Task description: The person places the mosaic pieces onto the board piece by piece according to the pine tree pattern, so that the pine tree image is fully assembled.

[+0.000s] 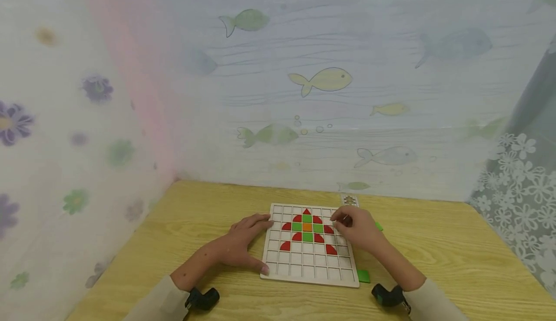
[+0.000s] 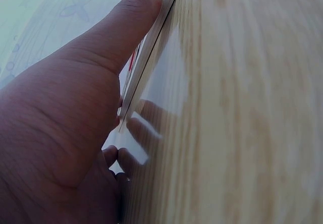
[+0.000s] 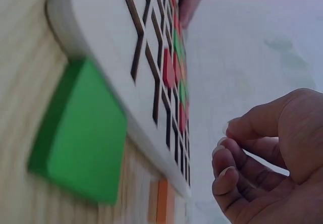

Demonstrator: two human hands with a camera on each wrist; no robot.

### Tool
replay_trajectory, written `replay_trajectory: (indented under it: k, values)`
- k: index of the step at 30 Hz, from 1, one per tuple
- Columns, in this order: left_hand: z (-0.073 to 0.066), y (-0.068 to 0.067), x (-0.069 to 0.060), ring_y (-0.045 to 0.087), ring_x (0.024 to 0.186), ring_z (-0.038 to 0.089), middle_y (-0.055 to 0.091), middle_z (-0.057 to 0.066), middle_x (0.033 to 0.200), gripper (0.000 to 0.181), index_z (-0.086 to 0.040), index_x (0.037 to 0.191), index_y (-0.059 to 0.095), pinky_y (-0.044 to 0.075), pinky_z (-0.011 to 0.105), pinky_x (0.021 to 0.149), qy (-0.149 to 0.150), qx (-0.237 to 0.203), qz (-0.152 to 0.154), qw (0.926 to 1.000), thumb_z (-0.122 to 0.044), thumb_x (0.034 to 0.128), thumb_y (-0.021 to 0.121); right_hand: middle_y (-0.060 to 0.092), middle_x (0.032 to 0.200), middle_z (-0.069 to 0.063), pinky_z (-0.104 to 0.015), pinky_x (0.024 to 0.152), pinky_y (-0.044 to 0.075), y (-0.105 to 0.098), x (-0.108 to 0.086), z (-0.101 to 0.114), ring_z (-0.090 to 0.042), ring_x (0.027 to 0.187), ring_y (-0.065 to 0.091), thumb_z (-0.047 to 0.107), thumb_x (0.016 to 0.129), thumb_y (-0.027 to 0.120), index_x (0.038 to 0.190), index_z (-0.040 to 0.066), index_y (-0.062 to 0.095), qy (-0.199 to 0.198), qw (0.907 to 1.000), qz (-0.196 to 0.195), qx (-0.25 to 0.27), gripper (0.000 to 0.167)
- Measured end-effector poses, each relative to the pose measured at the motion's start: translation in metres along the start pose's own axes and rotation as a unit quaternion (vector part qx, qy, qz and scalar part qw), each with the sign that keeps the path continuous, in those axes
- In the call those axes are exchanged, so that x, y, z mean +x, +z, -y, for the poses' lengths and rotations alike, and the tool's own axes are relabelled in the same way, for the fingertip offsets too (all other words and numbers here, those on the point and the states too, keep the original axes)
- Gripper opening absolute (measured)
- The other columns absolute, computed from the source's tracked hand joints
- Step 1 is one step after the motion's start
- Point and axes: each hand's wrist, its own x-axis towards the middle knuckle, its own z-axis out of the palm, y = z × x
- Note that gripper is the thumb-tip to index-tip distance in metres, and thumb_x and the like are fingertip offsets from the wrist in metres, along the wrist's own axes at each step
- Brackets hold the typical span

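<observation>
A pale wooden grid board (image 1: 312, 272) lies on the table. Set in its cells are red quarter-round tiles (image 1: 331, 249), green square tiles (image 1: 307, 237), an orange square tile (image 1: 307, 227) and a red triangle tile (image 1: 307, 211) at the top. My left hand (image 1: 241, 244) rests at the board's left side, thumb on the near corner and outstretched fingers touching the edge farther up. Above the board's right edge hovers my right hand (image 1: 356, 227). Its fingers are loosely bent, the thumb close to the index tip; in the right wrist view nothing shows between them (image 3: 257, 153).
Beside the board's near right corner lies a loose green block (image 3: 86, 138). Another green piece (image 1: 379, 226) is partly hidden behind the right hand. An orange piece (image 3: 162, 201) shows along the board's right edge. A small patterned card (image 1: 350, 201) lies behind the board, near the fish-print curtain (image 1: 321, 157).
</observation>
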Motion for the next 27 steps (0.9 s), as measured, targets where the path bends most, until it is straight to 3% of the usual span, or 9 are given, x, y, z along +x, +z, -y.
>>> replay_trajectory:
  k: [9,14,23,27]
  values:
    - [0.000,0.001,-0.001,0.018,0.161,0.037,0.022,0.005,0.175,0.116,-0.022,0.168,0.034,0.023,0.072,0.118,-0.005,0.004,0.001,1.0000,-0.073,0.0772,0.084,0.072,0.098,-0.005,-0.035,0.074,0.055,-0.023,0.003,-0.027,-0.017,0.084,0.064,0.005,0.099,0.070,0.108,0.004,0.076,0.050,0.9976,-0.034,-0.034,0.011]
    - [0.000,0.001,-0.001,0.018,0.161,0.037,0.022,0.004,0.175,0.117,-0.022,0.168,0.033,0.024,0.073,0.117,-0.004,0.003,0.001,1.0000,-0.073,0.0767,0.084,0.071,0.096,-0.007,-0.036,0.073,0.053,-0.031,0.004,-0.037,-0.019,0.082,0.063,0.005,0.100,0.070,0.108,0.001,0.076,0.057,0.9967,-0.040,-0.041,0.010]
    - [0.002,0.001,0.000,0.018,0.161,0.036,0.022,0.002,0.175,0.117,-0.024,0.168,0.033,0.024,0.072,0.118,-0.007,0.006,0.000,1.0000,-0.075,0.0762,0.083,0.068,0.099,-0.013,-0.038,0.069,0.051,-0.037,0.003,-0.044,-0.023,0.080,0.059,0.008,0.101,0.070,0.114,-0.005,0.073,0.095,0.9937,-0.023,-0.056,0.019]
    - [0.002,0.001,0.000,0.018,0.161,0.037,0.022,0.002,0.175,0.116,-0.024,0.168,0.033,0.023,0.072,0.118,-0.005,0.005,0.001,1.0000,-0.075,0.0769,0.083,0.066,0.104,-0.019,-0.047,0.074,0.055,-0.038,0.002,-0.046,-0.030,0.087,0.063,0.010,0.102,0.070,0.120,-0.008,0.070,0.115,0.9909,-0.014,-0.069,0.026]
